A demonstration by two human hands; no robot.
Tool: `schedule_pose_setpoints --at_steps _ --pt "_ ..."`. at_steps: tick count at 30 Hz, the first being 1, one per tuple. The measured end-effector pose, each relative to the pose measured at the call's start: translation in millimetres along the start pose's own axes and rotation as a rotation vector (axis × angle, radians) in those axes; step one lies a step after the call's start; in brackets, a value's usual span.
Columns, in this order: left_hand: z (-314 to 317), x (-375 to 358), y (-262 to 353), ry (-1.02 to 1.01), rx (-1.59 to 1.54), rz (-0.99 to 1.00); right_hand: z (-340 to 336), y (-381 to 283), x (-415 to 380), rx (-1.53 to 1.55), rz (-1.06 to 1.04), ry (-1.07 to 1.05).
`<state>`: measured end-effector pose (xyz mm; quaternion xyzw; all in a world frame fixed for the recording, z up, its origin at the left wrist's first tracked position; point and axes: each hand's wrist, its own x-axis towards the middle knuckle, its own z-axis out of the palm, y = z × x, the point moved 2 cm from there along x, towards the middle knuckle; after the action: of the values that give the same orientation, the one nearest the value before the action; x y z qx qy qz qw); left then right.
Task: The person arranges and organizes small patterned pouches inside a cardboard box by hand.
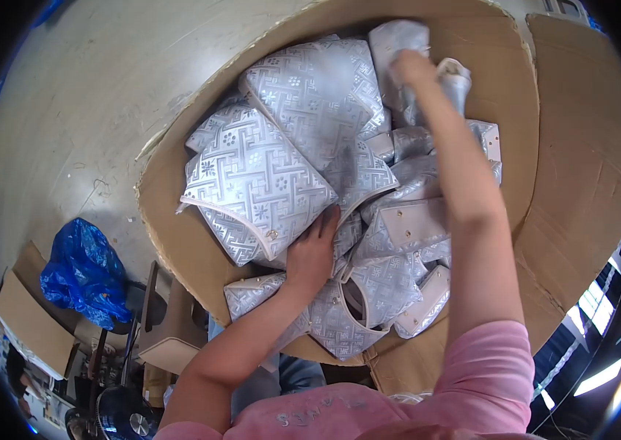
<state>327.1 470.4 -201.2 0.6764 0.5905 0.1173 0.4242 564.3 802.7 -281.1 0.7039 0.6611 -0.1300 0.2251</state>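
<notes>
Several silver-white bags with a geometric and floral pattern lie heaped in a large cardboard box (156,198). My left hand (312,255) rests at the lower corner of a big patterned bag (248,176), fingers stretched out along its edge. At the far side of the box, my right hand (409,70) is closed on a silver bag (400,37) standing near the wall; motion blurs the hand slightly. Beside it is a rolled silver piece (455,81) with a pale rim. Below my hands lie a bag with a curved opening (343,323) and a pale panel with studs (417,226).
An open box flap (585,147) spreads to the right. On the left, a blue plastic bag (84,271) sits by a smaller cardboard box (31,323) and a dark machine part (123,414). Concrete floor (90,110) extends beyond the large box.
</notes>
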Motion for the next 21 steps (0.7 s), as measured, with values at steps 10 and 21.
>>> schedule_pose_setpoints --at_steps 10,21 --pt "4 0 0 -0.009 0.053 -0.02 -64 15 -91 -0.148 0.447 0.248" --pt "8 1 -4 -0.009 0.011 -0.04 -104 62 -161 0.201 0.18 0.185"
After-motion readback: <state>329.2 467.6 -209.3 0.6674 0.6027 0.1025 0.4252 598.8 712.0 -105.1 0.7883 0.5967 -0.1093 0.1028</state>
